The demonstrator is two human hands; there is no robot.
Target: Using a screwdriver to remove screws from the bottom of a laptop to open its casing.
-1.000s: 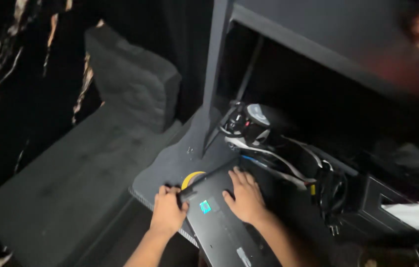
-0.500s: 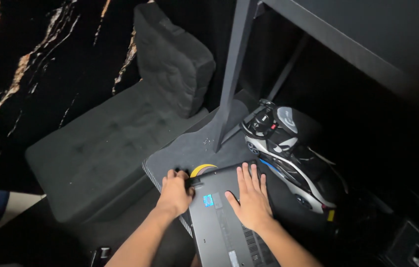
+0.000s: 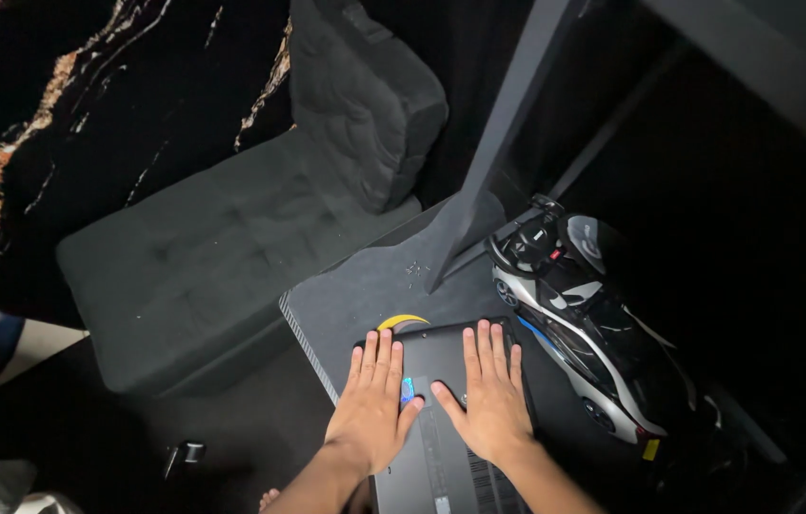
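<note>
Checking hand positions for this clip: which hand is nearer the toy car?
Right. The right hand lies flat on the dark laptop, on the side facing the toy car but apart from it. The left hand lies flat on the laptop's far side, by the yellow disc.

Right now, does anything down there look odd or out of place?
Slightly. A dark laptop lies upside down, vents facing up, under both flat hands. A yellow disc peeks from beneath its far edge, and pale crumbs dot the grey platform beside a toy car.
</note>
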